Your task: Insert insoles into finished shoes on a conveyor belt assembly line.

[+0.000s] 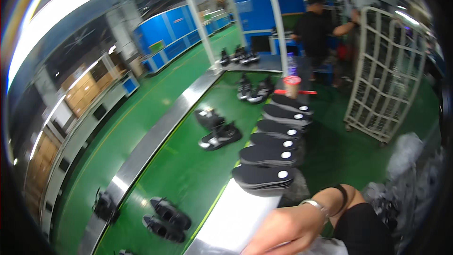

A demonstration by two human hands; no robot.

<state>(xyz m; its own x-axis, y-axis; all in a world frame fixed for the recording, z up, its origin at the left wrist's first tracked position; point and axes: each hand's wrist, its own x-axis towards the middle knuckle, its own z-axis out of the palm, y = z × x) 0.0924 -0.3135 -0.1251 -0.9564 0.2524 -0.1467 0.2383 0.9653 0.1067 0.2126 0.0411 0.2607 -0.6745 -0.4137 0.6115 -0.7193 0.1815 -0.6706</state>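
Note:
My right hand [285, 229] is at the bottom of the view, over the near end of the bare metal ledge [231, 219]. Its fingers look curled together, and the lower edge cuts off their tips, so what they hold cannot be made out. Clear plastic [325, 246] shows just beside the hand. A silver bracelet [314, 204] and a dark band circle the wrist. Nearest to the hand lies a stack of black insoles [259, 175] with a white round mark; several similar stacks run away along the ledge. My left hand is out of view.
Black-and-grey shoes [167, 219] stand in pairs on the green conveyor belt [188, 174], left of the ledge. Beyond the insoles is a red-lidded cup [291, 85]. A person [317, 33] in dark clothes is by a wire cage trolley [384, 75]. Plastic bags [406, 179] heap at right.

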